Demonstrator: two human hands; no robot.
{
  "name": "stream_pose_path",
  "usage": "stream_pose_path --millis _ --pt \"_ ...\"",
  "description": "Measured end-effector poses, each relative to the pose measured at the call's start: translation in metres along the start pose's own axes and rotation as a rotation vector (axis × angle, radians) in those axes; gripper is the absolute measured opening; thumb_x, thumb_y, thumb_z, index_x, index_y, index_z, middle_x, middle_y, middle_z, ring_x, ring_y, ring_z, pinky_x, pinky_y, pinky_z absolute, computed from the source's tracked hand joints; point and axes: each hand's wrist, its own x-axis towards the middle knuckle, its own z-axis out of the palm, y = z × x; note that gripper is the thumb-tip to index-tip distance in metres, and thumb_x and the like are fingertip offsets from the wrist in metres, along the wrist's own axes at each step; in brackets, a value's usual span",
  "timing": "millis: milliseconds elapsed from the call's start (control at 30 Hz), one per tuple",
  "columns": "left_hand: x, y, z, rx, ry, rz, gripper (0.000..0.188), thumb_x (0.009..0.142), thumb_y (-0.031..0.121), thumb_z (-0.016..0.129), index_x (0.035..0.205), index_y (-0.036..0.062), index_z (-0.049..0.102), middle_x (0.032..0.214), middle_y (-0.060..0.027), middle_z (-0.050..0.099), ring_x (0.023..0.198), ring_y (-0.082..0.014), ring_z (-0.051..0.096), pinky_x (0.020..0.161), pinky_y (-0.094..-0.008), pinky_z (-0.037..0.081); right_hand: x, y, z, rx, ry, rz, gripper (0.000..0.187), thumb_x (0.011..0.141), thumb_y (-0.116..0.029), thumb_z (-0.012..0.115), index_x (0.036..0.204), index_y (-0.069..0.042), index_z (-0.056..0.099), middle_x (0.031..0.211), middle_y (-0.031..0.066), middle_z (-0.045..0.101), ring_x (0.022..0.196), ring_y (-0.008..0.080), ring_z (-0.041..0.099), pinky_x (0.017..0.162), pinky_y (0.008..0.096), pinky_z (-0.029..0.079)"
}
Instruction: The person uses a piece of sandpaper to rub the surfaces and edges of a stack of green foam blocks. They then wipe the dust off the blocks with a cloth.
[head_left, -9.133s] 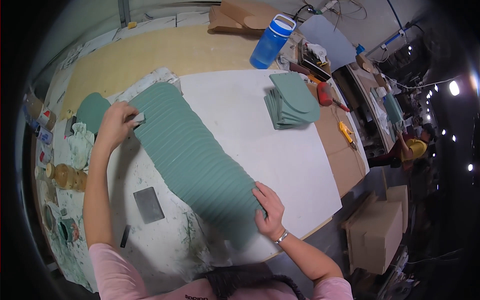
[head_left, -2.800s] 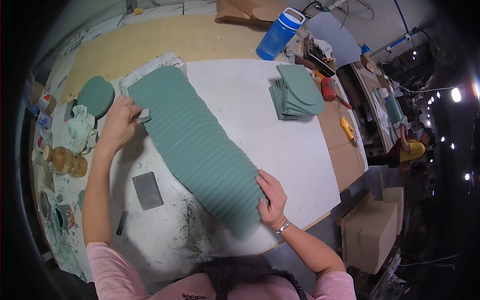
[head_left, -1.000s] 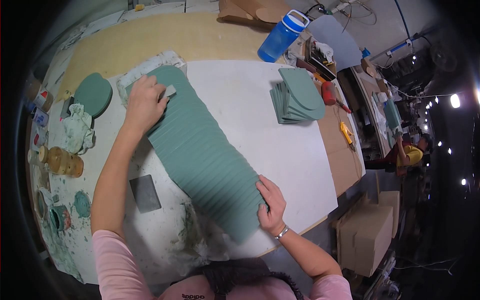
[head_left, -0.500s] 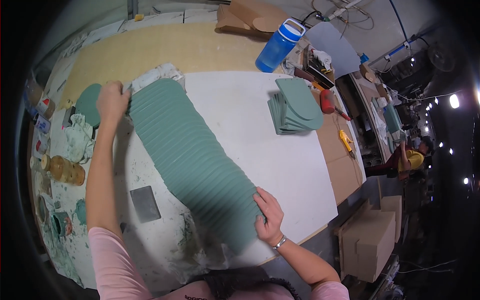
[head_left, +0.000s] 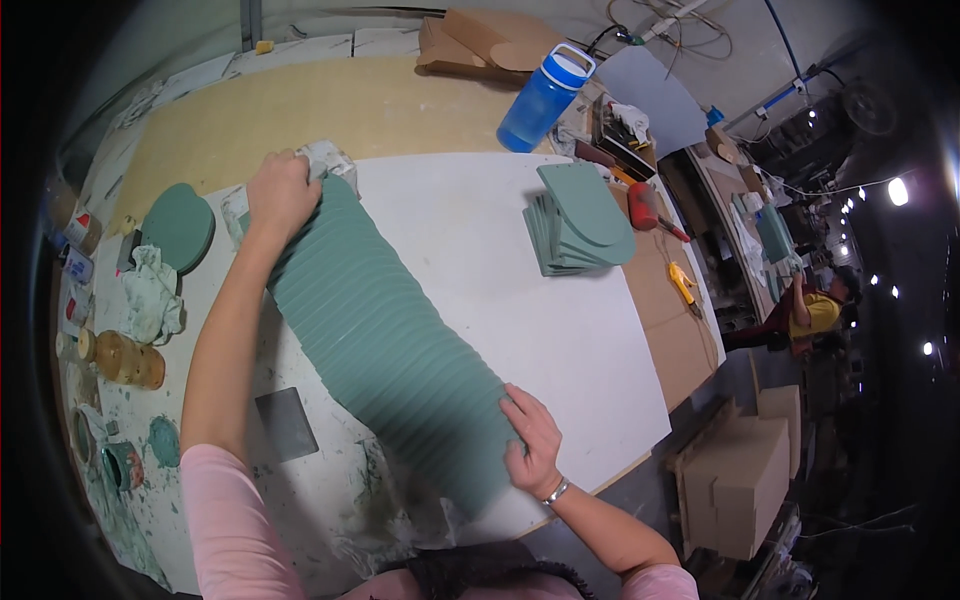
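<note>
A long row of overlapping green panels [head_left: 385, 320] slants across the worktable from far left to near right. My left hand [head_left: 283, 195] is closed at its far left end, its fingers curled down; whatever they hold is hidden beneath them. At the near right end, my right hand [head_left: 532, 440] grips the row's edge, thumb and fingers pressed against it. A crumpled whitish cloth [head_left: 328, 158] lies just beyond the far end. Left of the row rests a flat grey block [head_left: 286, 423].
At the left stand a green rounded disc [head_left: 178, 228], a stained rag [head_left: 152, 297] and an amber bottle [head_left: 130, 360]. Stacked green panels [head_left: 580, 220], a blue bottle [head_left: 543, 100], a red mallet [head_left: 645, 207] and a yellow-handled tool [head_left: 685, 285] lie right. A co-worker [head_left: 815, 310] is farther off.
My left hand has moved rightward from beside the row's far left edge onto its far end. My right hand keeps its place on the near end. The view has shifted slightly.
</note>
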Motion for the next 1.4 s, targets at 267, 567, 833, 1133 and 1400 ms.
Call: stream_pose_path --millis 267,567,833,1133,1400 --pt "0.001 -0.024 -0.005 0.025 -0.026 -0.048 0.026 0.083 0.027 0.068 0.093 0.0037 0.074 0.100 -0.0184 0.072 0.100 -0.0390 0.068 0.083 -0.0500 0.055 0.003 -0.008 0.000 0.018 -0.009 -0.014 0.052 0.074 -0.005 0.051 0.122 0.007 0.068 0.132 0.0295 0.065 0.119 0.0465 0.065 0.106 0.0481 0.050" --pt "-0.052 -0.094 -0.063 -0.028 -0.099 -0.385 0.029 0.082 0.033 0.072 0.092 0.0055 0.073 0.097 -0.0156 0.072 0.093 -0.0353 0.069 0.079 -0.0463 0.054 -0.002 0.000 0.000 0.012 0.003 -0.012 0.054 0.072 -0.007 0.055 0.123 0.000 0.068 0.137 0.0248 0.064 0.123 0.0434 0.063 0.107 0.0487 0.049" --pt "-0.051 -0.091 -0.056 0.025 0.062 -0.154 0.023 0.083 0.025 0.075 0.096 0.0054 0.074 0.096 -0.0113 0.068 0.100 -0.0321 0.065 0.084 -0.0447 0.053 -0.003 -0.001 0.004 0.024 -0.011 0.002 0.054 0.073 -0.006 0.056 0.125 0.001 0.068 0.136 0.0259 0.064 0.122 0.0438 0.063 0.107 0.0488 0.049" --pt "-0.007 -0.012 -0.012 -0.054 0.001 0.077 0.015 0.080 0.015 0.077 0.091 0.0051 0.075 0.096 -0.0113 0.065 0.102 -0.0324 0.062 0.087 -0.0451 0.053 -0.001 -0.005 0.001 0.028 -0.006 0.016 0.056 0.073 -0.004 0.051 0.125 0.005 0.068 0.134 0.0280 0.065 0.121 0.0457 0.064 0.107 0.0483 0.049" --pt "0.038 -0.006 0.004 -0.069 -0.095 0.349 0.013 0.076 0.007 0.075 0.088 0.0035 0.075 0.098 -0.0129 0.063 0.102 -0.0346 0.060 0.087 -0.0474 0.052 -0.005 0.005 -0.001 -0.001 -0.012 0.023 0.052 0.077 -0.015 0.055 0.125 0.000 0.069 0.137 0.0241 0.064 0.123 0.0430 0.063 0.106 0.0481 0.049"
